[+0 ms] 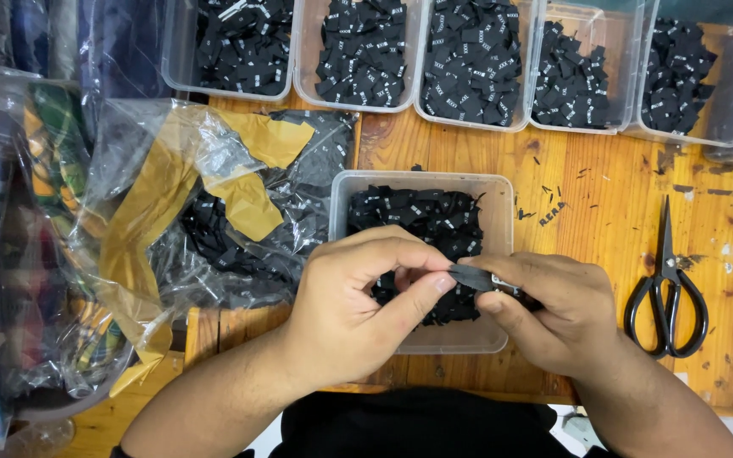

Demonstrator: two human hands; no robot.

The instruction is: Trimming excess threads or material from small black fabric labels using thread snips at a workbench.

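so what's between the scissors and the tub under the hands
In the head view, just bare wooden table with a few black scraps between the scissors and the tub.

Both hands meet over a clear plastic tub (502,191) of small black fabric labels. The left hand (349,309) and right hand (557,314) pinch one black label (472,276) between fingertips. Black scissors (667,284) lie closed on the wooden bench (604,195) just right of the right hand; crumpled plastic bags (171,195) sit left.
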